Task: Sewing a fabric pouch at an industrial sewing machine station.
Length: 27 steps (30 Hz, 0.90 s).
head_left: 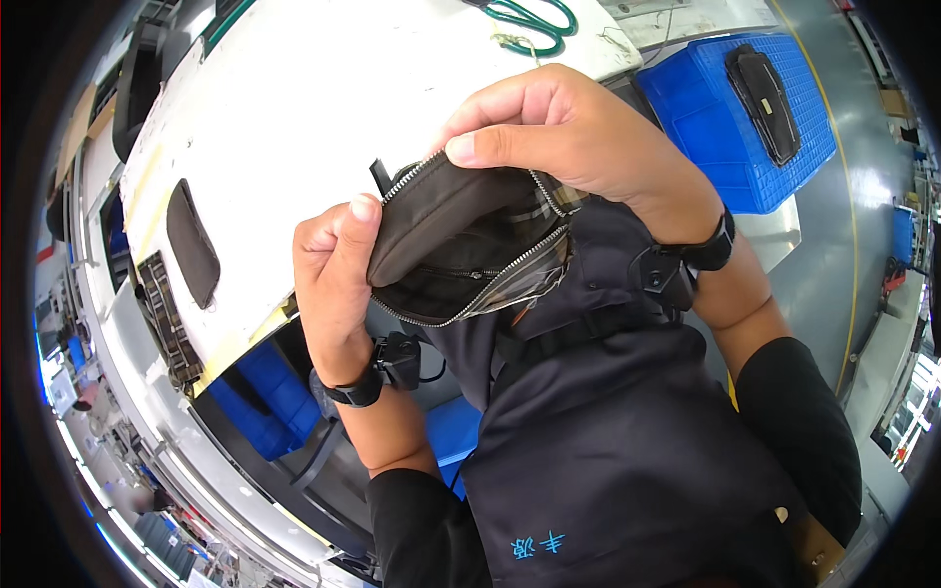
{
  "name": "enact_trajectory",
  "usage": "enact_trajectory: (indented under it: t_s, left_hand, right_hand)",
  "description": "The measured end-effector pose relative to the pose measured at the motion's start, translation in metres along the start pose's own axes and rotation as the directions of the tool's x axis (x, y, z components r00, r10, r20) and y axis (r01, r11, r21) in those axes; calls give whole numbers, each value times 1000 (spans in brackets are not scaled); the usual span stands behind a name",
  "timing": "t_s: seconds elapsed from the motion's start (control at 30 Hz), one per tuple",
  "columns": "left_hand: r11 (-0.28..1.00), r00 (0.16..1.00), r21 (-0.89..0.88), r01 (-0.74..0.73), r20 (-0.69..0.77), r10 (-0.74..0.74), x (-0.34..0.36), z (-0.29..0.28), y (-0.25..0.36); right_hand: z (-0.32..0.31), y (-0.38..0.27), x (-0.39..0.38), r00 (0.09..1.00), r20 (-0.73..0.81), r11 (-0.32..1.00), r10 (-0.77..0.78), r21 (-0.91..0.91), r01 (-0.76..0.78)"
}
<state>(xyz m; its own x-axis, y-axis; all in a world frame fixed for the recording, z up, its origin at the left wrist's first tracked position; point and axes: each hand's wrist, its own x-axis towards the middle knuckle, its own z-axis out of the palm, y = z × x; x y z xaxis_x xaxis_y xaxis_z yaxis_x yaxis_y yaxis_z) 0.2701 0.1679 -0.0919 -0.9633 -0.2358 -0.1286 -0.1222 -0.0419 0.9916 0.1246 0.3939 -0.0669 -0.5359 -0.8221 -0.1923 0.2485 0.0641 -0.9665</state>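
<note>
Between my two hands is a dark brown zippered bag (431, 218) with plaid fabric on its outer side. Its main zipper is undone and the mouth gapes, showing a dark lining and a second, inner zipper (470, 274). My left hand (333, 265) is closed on the bag's left edge, thumb on top near the zipper teeth. At the upper edge my right hand (578, 127) pinches the zippered rim between thumb and fingers. Part of the bag's plaid side lies against my dark apron (618, 412).
A white worktable (284, 118) extends ahead and left. On it lie a dark rounded flat piece (192, 243), a folded plaid piece (169, 318) at the edge, and green-handled scissors (561, 34). To the right stands a blue crate (696, 108) with a dark pouch (767, 108) on it.
</note>
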Motion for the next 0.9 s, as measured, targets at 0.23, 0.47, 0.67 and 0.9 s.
enact_trajectory:
  t_s: [0.23, 0.47, 0.67, 0.9]
  left_hand:
    - [983, 958, -101, 156, 256, -125, 9, 5, 0]
    - [974, 949, -99, 206, 262, -174, 5, 13, 1]
    - [939, 873, -155, 307, 440, -212, 7, -4, -4]
    - [933, 870, -242, 267, 477, -125, 1, 2, 8]
  right_hand:
    - [-13, 3, -2, 999, 40, 1000, 19, -21, -18]
    - [-14, 11, 1, 996, 91, 990, -27, -136, 39]
    - [-20, 9, -2, 995, 89, 994, -50, -93, 58]
    - [-27, 12, 3, 998, 63, 999, -9, -31, 11]
